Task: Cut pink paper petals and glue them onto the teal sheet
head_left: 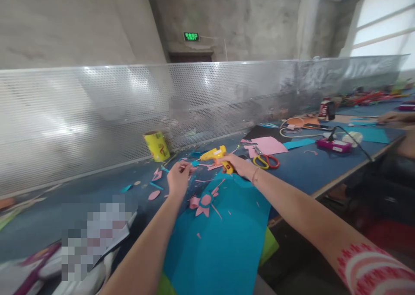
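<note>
My right hand (237, 164) is wrapped round the handle of a yellow hot glue gun (212, 154), its nozzle pointing left. Left of that nozzle, my left hand (178, 177) pinches a small pink paper piece (192, 169); its exact shape is hard to make out. Below both hands lies a big blue paper sheet (220, 238). On this sheet rests a pink paper flower (205, 202) with a curled loop at its left side. Pink scraps and a pink leaf-shaped piece (154, 195) are scattered around my left hand.
Scissors (266, 161) with yellow and red handles lie right of the glue gun, by pink paper (269, 145). A yellow tape roll (156, 146) stands near the perforated metal screen (113, 113). A purple power strip (333, 145) with cables sits further right. Another person's hand (391, 117) shows there.
</note>
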`<action>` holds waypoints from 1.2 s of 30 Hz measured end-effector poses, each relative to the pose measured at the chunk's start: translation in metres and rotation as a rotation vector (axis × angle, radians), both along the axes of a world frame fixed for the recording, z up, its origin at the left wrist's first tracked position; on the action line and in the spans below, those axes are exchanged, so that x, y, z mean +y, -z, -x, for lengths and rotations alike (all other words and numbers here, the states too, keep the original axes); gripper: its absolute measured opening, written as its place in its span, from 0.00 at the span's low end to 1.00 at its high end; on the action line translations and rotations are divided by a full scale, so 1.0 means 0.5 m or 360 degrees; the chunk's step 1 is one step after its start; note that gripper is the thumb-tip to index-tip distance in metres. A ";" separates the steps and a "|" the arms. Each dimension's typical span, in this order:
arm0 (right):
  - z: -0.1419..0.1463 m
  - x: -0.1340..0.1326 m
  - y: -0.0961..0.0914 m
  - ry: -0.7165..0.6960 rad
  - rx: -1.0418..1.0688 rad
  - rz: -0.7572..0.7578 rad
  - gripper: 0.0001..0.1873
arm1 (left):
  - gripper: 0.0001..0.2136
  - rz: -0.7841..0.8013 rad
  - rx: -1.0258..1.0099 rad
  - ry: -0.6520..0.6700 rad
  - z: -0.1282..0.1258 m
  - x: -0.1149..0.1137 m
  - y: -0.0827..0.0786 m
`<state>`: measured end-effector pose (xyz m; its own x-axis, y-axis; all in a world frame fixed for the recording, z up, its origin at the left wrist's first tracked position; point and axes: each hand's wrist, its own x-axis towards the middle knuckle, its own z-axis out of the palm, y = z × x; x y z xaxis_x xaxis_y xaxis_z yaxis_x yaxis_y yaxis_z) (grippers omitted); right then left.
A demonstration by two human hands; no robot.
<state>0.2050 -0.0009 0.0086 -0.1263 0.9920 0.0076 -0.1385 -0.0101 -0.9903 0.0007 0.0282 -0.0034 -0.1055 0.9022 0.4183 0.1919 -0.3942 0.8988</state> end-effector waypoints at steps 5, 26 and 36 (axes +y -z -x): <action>-0.003 -0.001 0.004 0.0001 0.0021 0.0106 0.05 | 0.03 -0.0100 -0.0091 -0.0069 0.003 0.009 0.007; -0.001 -0.002 0.009 -0.0016 -0.0147 0.0231 0.08 | 0.03 -0.0088 0.0045 -0.0052 -0.011 0.002 0.013; 0.005 -0.010 0.009 -0.0120 -0.0246 -0.0188 0.05 | 0.05 -0.0099 0.0158 -0.0198 -0.006 0.009 0.016</action>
<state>0.2024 -0.0059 0.0039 -0.2090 0.9730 0.0979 0.0118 0.1026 -0.9947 0.0036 0.0325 -0.0114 -0.1700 0.8567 0.4871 0.3295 -0.4164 0.8474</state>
